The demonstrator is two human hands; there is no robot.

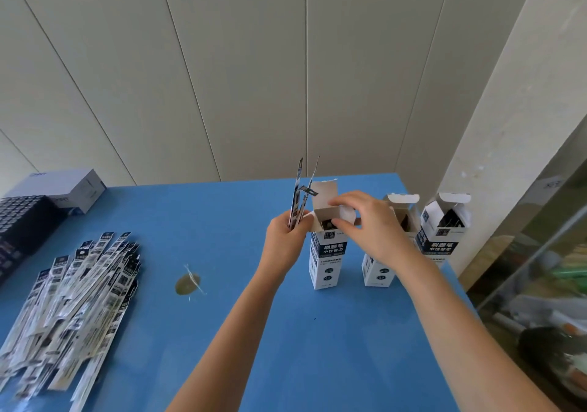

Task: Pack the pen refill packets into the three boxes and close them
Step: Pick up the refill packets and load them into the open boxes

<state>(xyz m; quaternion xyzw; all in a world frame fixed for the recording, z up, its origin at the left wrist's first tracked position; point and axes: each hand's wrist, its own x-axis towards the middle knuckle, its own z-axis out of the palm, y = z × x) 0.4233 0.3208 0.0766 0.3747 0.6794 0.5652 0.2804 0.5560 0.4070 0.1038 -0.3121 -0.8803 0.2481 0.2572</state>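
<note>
Cardboard of the leftmost box (327,252) on the counter (222,221) was judged thin, crushable; its flap was pinched by the right hand (365,224). Packets (298,195), judged light and floppy, were clamped low by the left hand (286,240) beside it.

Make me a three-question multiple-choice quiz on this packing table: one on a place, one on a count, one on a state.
1. Where does the big pile of packets lie?
A. on the left of the table
B. inside a drawer
C. on the floor
2. How many tall boxes stand upright?
A. one
B. three
C. five
3. Their tops are:
A. taped shut
B. open
C. torn off

Answers: 1 A, it spreads over the table's left; 2 B, a left box, middle box and right box stand in a row; 3 B, every lid flap stands up.
</note>
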